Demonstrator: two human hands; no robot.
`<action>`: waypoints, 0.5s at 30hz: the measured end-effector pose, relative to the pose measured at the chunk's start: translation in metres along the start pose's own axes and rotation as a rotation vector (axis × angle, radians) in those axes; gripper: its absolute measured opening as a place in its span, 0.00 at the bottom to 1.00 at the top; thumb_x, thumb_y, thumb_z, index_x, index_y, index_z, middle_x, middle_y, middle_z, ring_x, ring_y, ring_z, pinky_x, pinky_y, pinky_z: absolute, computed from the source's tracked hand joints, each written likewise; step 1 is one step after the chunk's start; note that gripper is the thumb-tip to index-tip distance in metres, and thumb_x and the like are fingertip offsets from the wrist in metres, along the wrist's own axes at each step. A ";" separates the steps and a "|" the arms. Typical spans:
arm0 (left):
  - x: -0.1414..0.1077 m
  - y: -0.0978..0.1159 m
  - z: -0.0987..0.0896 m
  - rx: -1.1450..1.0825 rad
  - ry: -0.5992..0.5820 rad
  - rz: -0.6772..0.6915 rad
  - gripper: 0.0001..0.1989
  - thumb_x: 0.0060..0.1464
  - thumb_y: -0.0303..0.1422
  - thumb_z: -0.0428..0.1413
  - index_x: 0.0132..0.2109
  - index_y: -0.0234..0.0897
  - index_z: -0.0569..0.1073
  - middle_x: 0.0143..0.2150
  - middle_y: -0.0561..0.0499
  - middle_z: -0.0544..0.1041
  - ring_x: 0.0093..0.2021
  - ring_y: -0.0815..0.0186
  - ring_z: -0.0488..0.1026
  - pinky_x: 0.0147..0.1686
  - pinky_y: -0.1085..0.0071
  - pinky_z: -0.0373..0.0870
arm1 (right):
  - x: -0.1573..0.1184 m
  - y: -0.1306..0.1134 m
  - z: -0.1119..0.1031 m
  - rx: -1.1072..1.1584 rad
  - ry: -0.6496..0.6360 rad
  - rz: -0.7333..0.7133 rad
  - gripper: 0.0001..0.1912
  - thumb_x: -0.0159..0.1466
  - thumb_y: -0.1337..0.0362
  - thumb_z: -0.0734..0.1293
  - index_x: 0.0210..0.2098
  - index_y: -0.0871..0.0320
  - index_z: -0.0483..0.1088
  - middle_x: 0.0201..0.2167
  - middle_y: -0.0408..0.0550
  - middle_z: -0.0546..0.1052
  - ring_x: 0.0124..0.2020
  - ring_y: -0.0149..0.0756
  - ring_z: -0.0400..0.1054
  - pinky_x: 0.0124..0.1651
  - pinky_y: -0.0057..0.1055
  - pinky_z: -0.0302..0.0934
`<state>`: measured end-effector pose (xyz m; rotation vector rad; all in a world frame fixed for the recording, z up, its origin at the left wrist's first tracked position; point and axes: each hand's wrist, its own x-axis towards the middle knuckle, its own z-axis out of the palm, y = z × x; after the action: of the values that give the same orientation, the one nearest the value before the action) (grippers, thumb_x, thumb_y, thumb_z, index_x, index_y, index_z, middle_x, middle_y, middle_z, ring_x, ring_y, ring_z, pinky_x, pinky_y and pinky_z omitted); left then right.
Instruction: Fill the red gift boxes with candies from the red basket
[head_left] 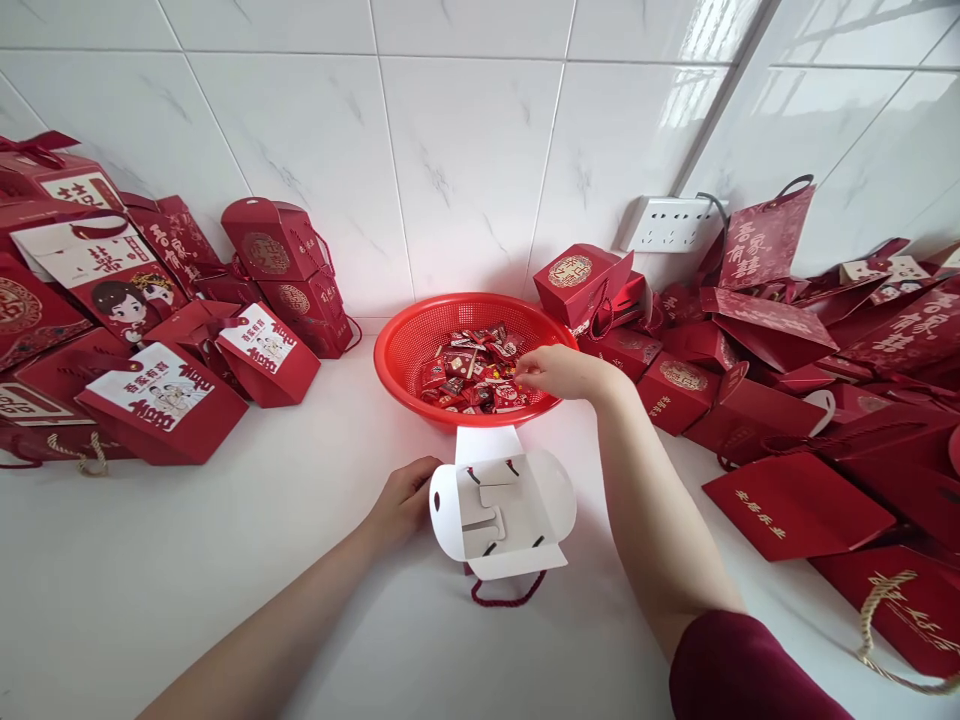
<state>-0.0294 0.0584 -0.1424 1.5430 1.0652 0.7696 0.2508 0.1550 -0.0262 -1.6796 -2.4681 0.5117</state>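
An opened gift box with a white inside stands on the white counter, its flaps spread and a dark red cord at its near side. No candy shows inside it. My left hand rests at the box's left side, its fingers partly hidden behind a flap. Behind the box, a red plastic basket holds many red-wrapped candies. My right hand reaches over the basket's right side, fingers bent together at the candies; what they hold, if anything, is too small to tell.
Red gift boxes are stacked at the left. More red boxes and bags pile up along the right side. A white power strip is against the tiled wall, with a dark cable at its right end.
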 end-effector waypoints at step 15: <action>-0.003 -0.007 -0.004 -0.007 0.064 -0.012 0.20 0.64 0.44 0.48 0.29 0.35 0.67 0.27 0.54 0.64 0.29 0.70 0.59 0.28 0.73 0.57 | 0.115 -0.084 0.044 -0.414 -0.405 -0.444 0.21 0.57 0.64 0.72 0.51 0.57 0.73 0.51 0.53 0.76 0.48 0.46 0.72 0.38 0.30 0.62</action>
<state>-0.0357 0.0577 -0.1486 1.5135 1.1165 0.8181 0.1209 0.2235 -0.0501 -1.1377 -3.3065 0.3214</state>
